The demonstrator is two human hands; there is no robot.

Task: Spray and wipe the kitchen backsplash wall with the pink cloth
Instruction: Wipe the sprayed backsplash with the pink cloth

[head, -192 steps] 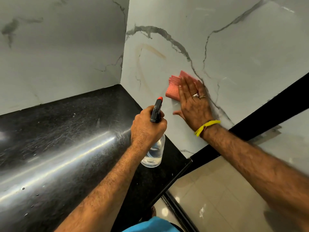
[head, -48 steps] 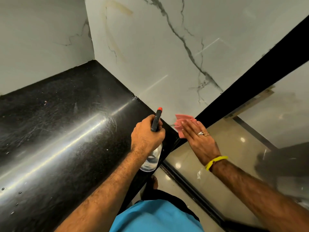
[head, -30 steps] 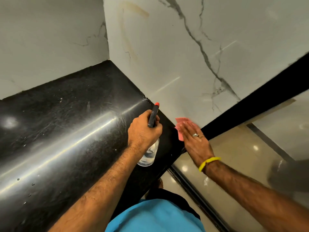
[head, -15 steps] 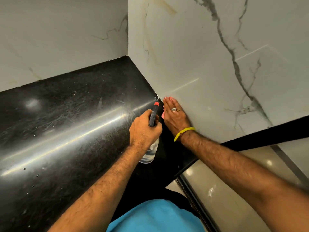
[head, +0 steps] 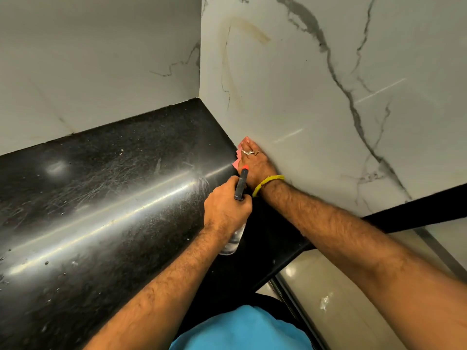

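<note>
The pink cloth (head: 236, 161) lies flat against the backsplash wall (head: 303, 97) at its bottom edge, mostly hidden (only a jagged corner shows). The wall is white marble with grey veins and a brownish curved stain. The spray bottle (head: 238, 198) is clear with a black, orange-tipped head.

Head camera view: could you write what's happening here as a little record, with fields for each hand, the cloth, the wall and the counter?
left hand: grips a clear spray bottle with an orange-tipped nozzle, over the counter
right hand: fingers flat, presses the pink cloth against the wall
pink cloth: mostly hidden under the hand, low where wall meets counter
backsplash wall: white marble with grey veins; yellowish stain higher up
counter: black, glossy, scratched
wristband: yellow, on the right wrist
</note>
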